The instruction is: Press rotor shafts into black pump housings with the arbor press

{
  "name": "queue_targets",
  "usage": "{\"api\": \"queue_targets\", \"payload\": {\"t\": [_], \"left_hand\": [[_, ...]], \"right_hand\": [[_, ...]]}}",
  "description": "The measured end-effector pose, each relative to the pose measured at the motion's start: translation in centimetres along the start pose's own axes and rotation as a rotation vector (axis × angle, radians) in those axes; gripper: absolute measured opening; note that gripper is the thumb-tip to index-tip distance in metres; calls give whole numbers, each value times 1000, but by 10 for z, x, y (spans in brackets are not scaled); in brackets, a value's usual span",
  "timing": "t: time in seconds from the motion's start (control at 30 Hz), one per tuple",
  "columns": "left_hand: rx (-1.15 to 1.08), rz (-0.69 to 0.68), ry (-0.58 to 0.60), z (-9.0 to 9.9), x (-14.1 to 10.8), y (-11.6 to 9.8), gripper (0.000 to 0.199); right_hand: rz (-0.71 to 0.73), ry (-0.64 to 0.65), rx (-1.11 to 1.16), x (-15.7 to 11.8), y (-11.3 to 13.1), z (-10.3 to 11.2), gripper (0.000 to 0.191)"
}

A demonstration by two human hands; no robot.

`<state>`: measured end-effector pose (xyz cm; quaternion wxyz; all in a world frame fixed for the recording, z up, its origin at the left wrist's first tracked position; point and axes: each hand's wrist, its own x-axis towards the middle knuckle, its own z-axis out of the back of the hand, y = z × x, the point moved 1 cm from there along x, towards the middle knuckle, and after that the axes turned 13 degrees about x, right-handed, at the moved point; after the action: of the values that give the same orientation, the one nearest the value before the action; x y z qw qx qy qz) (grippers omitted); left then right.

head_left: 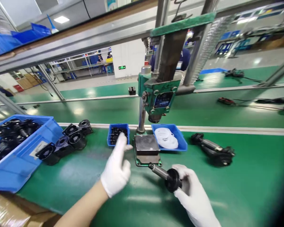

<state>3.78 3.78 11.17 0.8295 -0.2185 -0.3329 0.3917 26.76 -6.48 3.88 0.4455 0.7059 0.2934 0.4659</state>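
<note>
My right hand [191, 192], in a white glove, grips a black shaft part with a round flange [172, 180]. The fingers close round the flange end, and the metal shaft points up and left toward the press base. Also gloved, my left hand [117, 170] has its index finger stretched over the near edge of a small blue bin [108, 138] of small black parts [115, 134]. Its thumb stands apart and the other fingers are partly curled; nothing shows in it. Between the hands and farther back lies the black block [147, 144] of the press base.
A green press head [159, 94] hangs above the block. A blue bin [183, 143] holds white rings [165, 138]. At right lie black shaft assemblies [214, 149]; at left, black housings [63, 142] beside a large blue crate [26, 164]. A cardboard box [19, 208] sits lower left.
</note>
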Motion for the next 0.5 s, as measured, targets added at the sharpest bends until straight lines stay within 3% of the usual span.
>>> {"api": "queue_targets", "payload": {"t": [0.07,0.13,0.23,0.37,0.5], "left_hand": [[373,96,-165,43,31,30,62],[871,365,-113,83,66,67,58],[989,561,-29,122,111,119,62],[1011,721,176,134,141,156,68],[1039,635,306,124,147,151,66]], "right_hand": [[-76,-19,81,3,-2,4,29],[-153,-45,143,4,-1,5,35],[-198,-65,187,4,3,1,37],[-173,-69,208,5,4,-2,33],[-164,-101,252,6,2,-3,32]]}}
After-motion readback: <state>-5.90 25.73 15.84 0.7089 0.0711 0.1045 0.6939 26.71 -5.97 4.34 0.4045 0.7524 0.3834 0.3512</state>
